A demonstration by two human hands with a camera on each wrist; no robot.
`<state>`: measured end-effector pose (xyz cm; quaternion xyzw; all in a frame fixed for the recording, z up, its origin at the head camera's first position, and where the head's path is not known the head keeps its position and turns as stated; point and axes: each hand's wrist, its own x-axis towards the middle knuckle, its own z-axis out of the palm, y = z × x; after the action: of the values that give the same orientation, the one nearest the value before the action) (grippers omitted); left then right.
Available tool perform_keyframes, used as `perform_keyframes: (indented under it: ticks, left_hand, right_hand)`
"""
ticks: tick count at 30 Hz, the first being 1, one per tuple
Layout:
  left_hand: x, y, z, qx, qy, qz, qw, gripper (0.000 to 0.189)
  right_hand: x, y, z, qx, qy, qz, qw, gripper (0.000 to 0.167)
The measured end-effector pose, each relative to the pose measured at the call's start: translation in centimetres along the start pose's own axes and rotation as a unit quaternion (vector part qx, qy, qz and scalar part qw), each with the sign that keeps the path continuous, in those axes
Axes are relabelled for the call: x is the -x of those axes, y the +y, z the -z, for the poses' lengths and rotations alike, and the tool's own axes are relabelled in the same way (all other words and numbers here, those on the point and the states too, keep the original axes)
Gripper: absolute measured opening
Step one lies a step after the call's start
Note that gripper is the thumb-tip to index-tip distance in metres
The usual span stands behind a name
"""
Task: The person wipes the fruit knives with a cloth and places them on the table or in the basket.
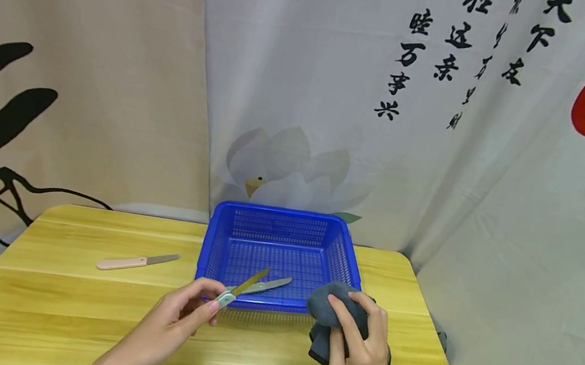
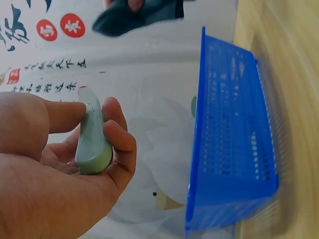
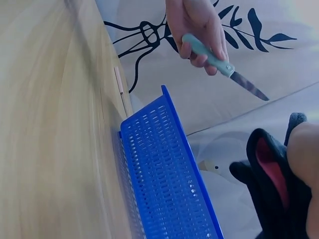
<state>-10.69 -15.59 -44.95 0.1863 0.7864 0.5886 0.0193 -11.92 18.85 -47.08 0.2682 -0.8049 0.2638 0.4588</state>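
Note:
My left hand (image 1: 171,321) grips a knife by its mint-green handle (image 2: 94,142), with thumb and fingers around it. In the right wrist view, this knife (image 3: 213,59) has its blade out, pointing away from the hand. My right hand (image 1: 366,358) holds a bunched dark grey cloth (image 1: 327,309) at the basket's front right corner. A folded edge of the cloth (image 3: 259,174) shows a red inner side. A second knife (image 1: 277,284) lies in the blue basket (image 1: 287,211), its handle end hidden behind the held knife.
A knife with a pale pink handle (image 1: 122,263) lies on the wooden table (image 1: 73,294) left of the basket. The basket stands near the table's back edge. Behind it hangs a printed curtain (image 1: 310,81), which also runs along the right side.

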Motion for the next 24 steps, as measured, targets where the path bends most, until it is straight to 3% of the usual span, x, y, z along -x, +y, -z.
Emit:
perform_keyframes:
  ticks: [4,9,14,24]
  left_hand:
    - [-1.5,-0.3,0.7,-0.029,0.014,-0.01,0.9994,0.019]
    - [-3.4,-0.7,1.3,-0.061,0.021,-0.028,0.9975,0.019]
    - [-5.7,-0.9,1.6,-0.106,0.019,-0.025,0.9939,0.023]
    - [-10.9,-2.2,1.8,-0.195,0.023,-0.073,0.9778,0.026]
  right_hand:
    - [1.2,-0.1,0.7,-0.044,-0.014,-0.038,0.9982,0.031]
    - [2.7,-0.1,1.5,-0.056,-0.035,-0.083,0.9944,0.058]
    - [4.1,0.0,2.2,-0.05,-0.051,-0.129,0.9891,0.062]
    - [4.7,0.2,2.5,-0.036,-0.052,-0.143,0.9877,0.061]
